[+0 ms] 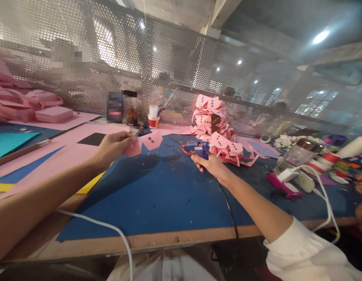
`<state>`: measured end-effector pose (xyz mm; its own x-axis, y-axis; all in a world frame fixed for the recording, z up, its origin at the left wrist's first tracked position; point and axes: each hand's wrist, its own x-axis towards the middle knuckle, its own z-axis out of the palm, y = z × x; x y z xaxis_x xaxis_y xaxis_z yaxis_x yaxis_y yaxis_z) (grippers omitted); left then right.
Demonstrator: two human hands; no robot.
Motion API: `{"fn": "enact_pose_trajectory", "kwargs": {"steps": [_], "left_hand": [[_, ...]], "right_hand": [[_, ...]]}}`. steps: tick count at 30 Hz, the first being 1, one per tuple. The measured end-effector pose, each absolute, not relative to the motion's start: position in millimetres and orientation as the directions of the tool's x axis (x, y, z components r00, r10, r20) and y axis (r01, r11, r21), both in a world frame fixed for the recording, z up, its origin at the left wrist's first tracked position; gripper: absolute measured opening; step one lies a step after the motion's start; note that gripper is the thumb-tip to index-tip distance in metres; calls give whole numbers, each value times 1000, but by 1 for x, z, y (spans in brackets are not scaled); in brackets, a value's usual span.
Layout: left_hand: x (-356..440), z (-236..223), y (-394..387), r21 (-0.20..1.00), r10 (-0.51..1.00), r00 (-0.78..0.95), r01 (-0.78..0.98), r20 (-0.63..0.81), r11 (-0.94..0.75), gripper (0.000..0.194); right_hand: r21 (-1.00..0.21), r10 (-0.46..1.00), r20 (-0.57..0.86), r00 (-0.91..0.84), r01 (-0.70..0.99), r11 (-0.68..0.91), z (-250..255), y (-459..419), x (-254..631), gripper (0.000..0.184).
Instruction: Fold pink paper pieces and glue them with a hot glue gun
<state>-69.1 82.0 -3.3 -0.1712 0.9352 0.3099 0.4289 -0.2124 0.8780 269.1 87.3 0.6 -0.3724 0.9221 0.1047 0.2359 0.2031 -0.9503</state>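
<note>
On the far left there is a heap of pink paper things (22, 105), and in front of it a sheet of teal paper (13, 142). Next comes a big pink sheet with a black paper square (88, 139) on it, just behind the left hand (116, 143). The grip of this hand is narrow: the thumb and fingers pinch one end of a small pink paper piece (153, 141). The piece is up over the blue mat (139, 210) on the bench (157, 244). Its long way goes from left to right, out from the fingers, with a notch in its low edge and two little dark squares near the free end. A red and white cup (153, 121) stands behind it.

To the right of the free end is a blue glue gun (198, 147). The right hand (208, 166) has its grip wrapped around the handle. The thin tip points left, at the paper. Tip and paper are near but look apart.

A pile of folded pink paper (202, 119) stands behind the glue gun, much nearer the right hand than the left. Farther right are a clear jar (300, 152), a bright pink gadget (279, 185) and, at the edge, another person's hand (361, 185).
</note>
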Motion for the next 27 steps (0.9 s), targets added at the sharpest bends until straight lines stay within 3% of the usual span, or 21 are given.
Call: {"fn": "enact_pose_trajectory", "kwargs": {"steps": [9,27], "left_hand": [[-72,1,82,914,927,-223,344,303,-216,27],[-75,-5,86,883,931,-185,419,314,-214,30]], "right_hand": [[-814,910,26,-414,519,259,-14,97,274,40],[-731,914,15,-406,619,287,-14,99,271,38]]}}
